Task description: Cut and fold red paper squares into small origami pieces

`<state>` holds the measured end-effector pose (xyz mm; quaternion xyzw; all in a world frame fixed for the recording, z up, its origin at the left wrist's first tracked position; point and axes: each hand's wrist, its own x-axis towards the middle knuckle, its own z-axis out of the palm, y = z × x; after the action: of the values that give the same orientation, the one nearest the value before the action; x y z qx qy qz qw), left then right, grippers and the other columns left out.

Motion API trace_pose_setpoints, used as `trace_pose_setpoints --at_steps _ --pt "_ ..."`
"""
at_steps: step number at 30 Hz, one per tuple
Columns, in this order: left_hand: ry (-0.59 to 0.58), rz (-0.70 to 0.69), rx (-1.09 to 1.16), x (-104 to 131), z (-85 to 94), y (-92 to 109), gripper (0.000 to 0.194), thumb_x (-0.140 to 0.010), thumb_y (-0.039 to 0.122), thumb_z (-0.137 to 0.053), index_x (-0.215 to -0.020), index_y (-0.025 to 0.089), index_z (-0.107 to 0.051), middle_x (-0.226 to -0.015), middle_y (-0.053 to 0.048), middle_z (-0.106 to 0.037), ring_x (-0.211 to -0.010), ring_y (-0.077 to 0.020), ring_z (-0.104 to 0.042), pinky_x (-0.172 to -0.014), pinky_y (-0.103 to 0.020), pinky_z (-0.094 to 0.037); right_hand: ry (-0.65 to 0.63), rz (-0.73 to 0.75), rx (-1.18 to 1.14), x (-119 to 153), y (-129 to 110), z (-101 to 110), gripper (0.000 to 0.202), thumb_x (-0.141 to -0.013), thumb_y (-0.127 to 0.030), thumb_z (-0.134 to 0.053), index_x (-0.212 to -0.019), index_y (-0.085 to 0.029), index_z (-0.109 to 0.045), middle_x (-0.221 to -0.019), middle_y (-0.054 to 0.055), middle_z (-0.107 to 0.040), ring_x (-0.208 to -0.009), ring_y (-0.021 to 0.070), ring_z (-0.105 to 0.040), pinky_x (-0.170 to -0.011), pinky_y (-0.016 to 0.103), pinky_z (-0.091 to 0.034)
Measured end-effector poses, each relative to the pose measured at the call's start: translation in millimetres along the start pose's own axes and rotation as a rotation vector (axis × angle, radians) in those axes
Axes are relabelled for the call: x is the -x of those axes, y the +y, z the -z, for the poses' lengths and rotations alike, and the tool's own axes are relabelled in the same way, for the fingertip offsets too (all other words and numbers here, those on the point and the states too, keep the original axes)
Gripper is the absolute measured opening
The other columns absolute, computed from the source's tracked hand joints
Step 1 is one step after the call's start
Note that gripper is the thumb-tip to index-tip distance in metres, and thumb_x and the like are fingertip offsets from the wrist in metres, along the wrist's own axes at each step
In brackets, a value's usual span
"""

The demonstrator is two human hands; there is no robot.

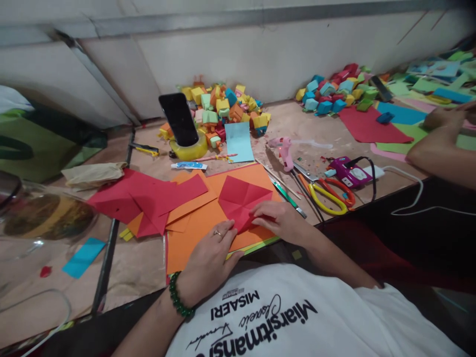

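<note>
A creased red paper [241, 196] lies on a stack of orange sheets [193, 248] near the table's front edge. My left hand [211, 253], with a ring and a green bead bracelet, rests on the paper's lower left edge, its fingers stretched out. On the right side of the same paper, my right hand [277, 218] has its fingers bent together at the edge, pinching it. More red sheets [148, 198] overlap the orange ones to the left.
Scissors [329, 196], a pink glue gun [284, 151] and a purple power adapter [349, 172] lie right. A phone [179, 119] leans on yellow tape [191, 148]. Behind are folded paper cubes [223, 106]. Another person's arm [442, 148] reaches in at right; a jar [48, 210] stands left.
</note>
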<state>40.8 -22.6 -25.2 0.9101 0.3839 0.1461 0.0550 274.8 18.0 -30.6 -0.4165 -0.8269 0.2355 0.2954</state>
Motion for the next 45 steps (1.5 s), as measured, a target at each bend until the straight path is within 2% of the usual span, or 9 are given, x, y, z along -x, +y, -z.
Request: trace_pose_setpoints --at_steps 5,9,16,23,28,32,45 --pt "0.029 0.032 0.058 3 0.8 0 0.029 -0.096 0.034 -0.045 -0.114 0.014 -0.056 -0.119 -0.015 -0.066 -0.113 -0.0239 -0.063 -0.089 -0.036 -0.056 0.057 -0.094 0.019 -5 4 -9 0.015 -0.084 -0.024 -0.068 -0.072 -0.017 -0.062 -0.089 0.006 -0.064 -0.082 0.0167 -0.062 -0.071 0.030 -0.051" --pt "0.059 0.019 0.057 4 0.8 -1 0.033 -0.096 0.030 -0.044 -0.123 0.014 -0.052 -0.121 -0.014 -0.067 -0.115 -0.0230 -0.062 -0.091 -0.036 -0.056 0.058 -0.157 0.000 -7 2 -10 0.015 -0.082 -0.023 -0.070 -0.072 -0.017 -0.061 -0.087 0.004 -0.061 -0.078 0.0150 -0.061 -0.067 0.028 -0.049" --pt "0.023 0.001 0.021 5 -1.6 -1 0.036 -0.095 0.026 -0.045 -0.127 0.012 -0.055 -0.127 -0.016 -0.064 -0.120 -0.0245 -0.060 -0.096 -0.038 -0.054 0.073 -0.194 0.022 -9 1 -13 0.016 -0.082 -0.024 -0.070 -0.071 -0.018 -0.060 -0.085 0.003 -0.060 -0.076 0.0146 -0.060 -0.069 0.029 -0.049" --pt "0.013 0.015 0.027 6 -3.9 1 0.035 -0.095 0.025 -0.044 -0.123 0.013 -0.060 -0.129 -0.017 -0.062 -0.123 -0.0268 -0.057 -0.097 -0.041 -0.053 0.107 -0.192 0.040 -6 4 -16 0.016 -0.084 -0.027 -0.069 -0.073 -0.019 -0.060 -0.086 0.003 -0.061 -0.079 0.0152 -0.061 -0.069 0.028 -0.049" --pt "0.024 -0.018 0.024 5 -1.8 1 0.036 -0.095 0.025 -0.043 -0.122 0.009 -0.061 -0.128 -0.019 -0.063 -0.121 -0.0274 -0.058 -0.095 -0.040 -0.055 0.115 -0.175 0.066 -5 5 -17 0.015 -0.085 -0.027 -0.067 -0.075 -0.019 -0.061 -0.086 0.004 -0.061 -0.081 0.0163 -0.061 -0.071 0.030 -0.050" --pt "0.014 0.002 0.028 6 -2.5 1 0.036 -0.094 0.024 -0.044 -0.124 0.010 -0.060 -0.129 -0.018 -0.062 -0.122 -0.0271 -0.058 -0.096 -0.039 -0.054 0.110 -0.178 0.075 -5 4 -17 0.015 -0.086 -0.028 -0.066 -0.076 -0.019 -0.061 -0.087 0.004 -0.062 -0.081 0.0166 -0.061 -0.071 0.030 -0.050" --pt "0.006 0.012 0.000 3 -1.7 2 0.033 -0.092 0.024 -0.046 -0.118 0.011 -0.062 -0.124 -0.018 -0.064 -0.116 -0.0281 -0.061 -0.091 -0.041 -0.057 0.138 -0.132 0.143 -5 3 -19 0.022 -0.091 -0.033 -0.058 -0.073 -0.019 -0.059 -0.084 0.006 -0.062 -0.078 0.0179 -0.061 -0.068 0.030 -0.049"
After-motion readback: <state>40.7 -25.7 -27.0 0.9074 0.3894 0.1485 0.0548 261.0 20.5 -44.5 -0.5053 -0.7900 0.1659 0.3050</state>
